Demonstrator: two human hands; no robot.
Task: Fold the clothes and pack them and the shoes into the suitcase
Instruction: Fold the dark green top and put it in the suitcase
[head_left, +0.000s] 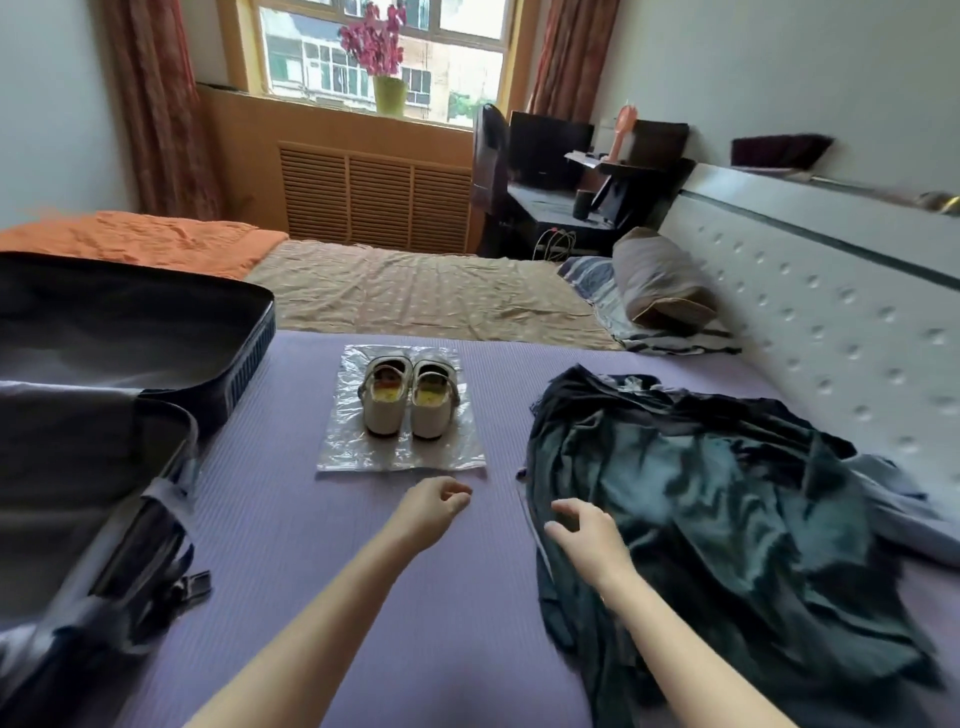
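Head view: my left hand (434, 512) hangs loosely curled and empty, just short of the pair of white shoes (410, 400) on a clear plastic sheet (337, 452). My right hand (587, 535), fingers spread and holding nothing, is over the left edge of the crumpled dark teal garment (717, 509). The open dark fabric suitcase (130, 338) lies at my left.

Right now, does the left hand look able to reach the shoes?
Probably yes. The left hand holds nothing and is just short of the plastic sheet the shoes stand on, with nothing between them; the clothes lie off to the right.
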